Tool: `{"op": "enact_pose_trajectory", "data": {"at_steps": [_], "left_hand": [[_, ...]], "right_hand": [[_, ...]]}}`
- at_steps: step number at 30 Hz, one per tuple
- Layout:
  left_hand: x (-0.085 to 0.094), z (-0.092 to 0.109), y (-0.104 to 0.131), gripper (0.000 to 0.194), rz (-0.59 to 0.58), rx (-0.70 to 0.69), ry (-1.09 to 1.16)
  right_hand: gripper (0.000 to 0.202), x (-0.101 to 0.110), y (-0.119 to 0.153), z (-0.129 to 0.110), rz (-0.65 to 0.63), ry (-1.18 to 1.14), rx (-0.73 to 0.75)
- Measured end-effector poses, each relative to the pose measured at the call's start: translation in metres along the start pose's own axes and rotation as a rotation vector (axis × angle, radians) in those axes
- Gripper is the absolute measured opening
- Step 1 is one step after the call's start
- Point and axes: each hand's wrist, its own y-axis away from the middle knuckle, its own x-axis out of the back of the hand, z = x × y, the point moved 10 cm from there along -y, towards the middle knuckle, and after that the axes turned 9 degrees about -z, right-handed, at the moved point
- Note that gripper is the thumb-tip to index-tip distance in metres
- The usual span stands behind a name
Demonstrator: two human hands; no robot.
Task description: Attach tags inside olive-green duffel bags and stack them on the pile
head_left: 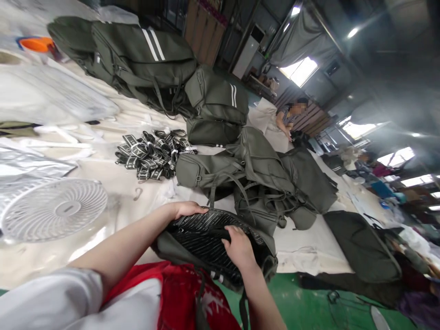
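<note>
An open dark green bag (172,250) lies at the table's near edge, its black lining with white print showing. My left hand (188,209) is closed on the bag's far rim, near its left end. Over the opening, toward the right, my right hand (239,245) touches the lining with its fingers bent; whether they pinch any cloth is hard to make out. Just beyond the bag, a pile of similar green bags (264,160) with loose straps lies on the table.
Black straps with white lettering (151,153) lie bundled behind my left arm. A white fan (65,208) stands at the left. More green bags (144,55) are stacked at the back left. Another bag (360,245) lies right. A person (288,117) is at the far side.
</note>
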Motion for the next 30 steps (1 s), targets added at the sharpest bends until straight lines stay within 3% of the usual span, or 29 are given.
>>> {"op": "enact_pose_trajectory", "data": {"at_steps": [3,5,7,8,11,15,18,21,25,30], "left_hand": [[0.002,0.014,0.021,0.067,-0.066,-0.134,-0.039],[0.026,0.034,0.051,0.068,-0.008,-0.34,-0.077],[0.069,0.043,0.088,0.068,0.204,-0.466,-0.143],[0.091,0.039,0.105,0.066,0.326,-0.455,-0.204],[0.133,0.007,0.131,0.053,0.566,-0.251,-0.424],[0.146,-0.041,0.117,0.026,0.706,-0.046,-0.593],[0.143,-0.065,0.095,0.026,0.794,0.038,-0.668],[0.143,-0.079,0.079,0.029,0.859,0.068,-0.686],[0.153,-0.089,0.073,0.012,0.913,0.067,-0.617],[0.165,-0.1,0.081,0.027,0.926,-0.001,-0.438]], "right_hand": [[0.019,-0.026,0.001,-0.01,-0.084,0.057,0.032],[0.014,-0.04,0.004,-0.005,-0.119,0.026,0.041],[0.02,-0.048,0.008,0.003,-0.128,-0.047,0.061],[0.021,-0.051,0.01,0.007,-0.127,-0.072,0.069],[0.022,-0.052,0.01,0.015,-0.103,-0.09,0.087],[0.019,-0.045,0.0,0.017,-0.066,-0.103,0.091],[0.02,-0.041,-0.007,0.019,-0.053,-0.15,0.097],[0.027,-0.045,-0.006,0.025,-0.097,-0.276,0.1],[0.035,-0.044,0.01,0.036,-0.181,-0.386,0.08],[0.038,-0.023,0.03,0.047,-0.236,-0.501,0.051]]}}
